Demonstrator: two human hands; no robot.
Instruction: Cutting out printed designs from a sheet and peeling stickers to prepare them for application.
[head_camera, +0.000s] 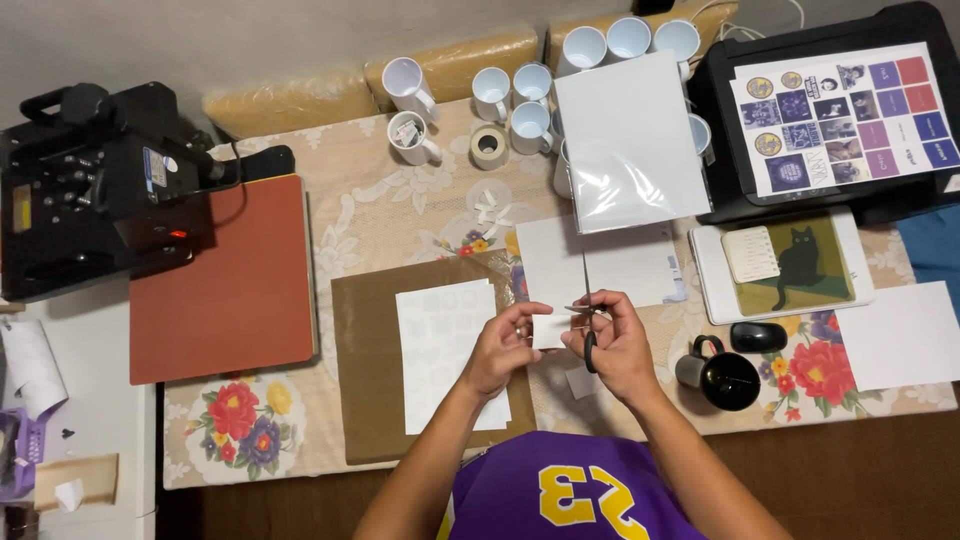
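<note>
Floral lace cloth covers the tabletop (380, 210), top-down view. Left hand (497, 350) pinches a small white paper piece (549, 330) by its left edge, fingers closed on it. Right hand (622, 345) grips black-handled scissors (588, 325), blades pointing away from the body and sitting at the paper's right edge; whether the blades are open or closed is too small to tell. Paper is held just above the cloth, between both hands. Directly left of the left hand: white sheet (440, 350) on a brown board (365, 380). Further left: red-orange pad (225, 275) of a black heat press (90, 185). Just right of the right hand: black mug (722, 375) and black mouse (758, 336). Beyond the hands: loose white sheets (600, 260), a bagged white stack (632, 140), white mugs (510, 95), a tape roll (488, 146). Far right beyond: printer (900, 25) with a colour sticker sheet (845, 115), and a cat-picture pad (795, 265) in front of it.
</note>
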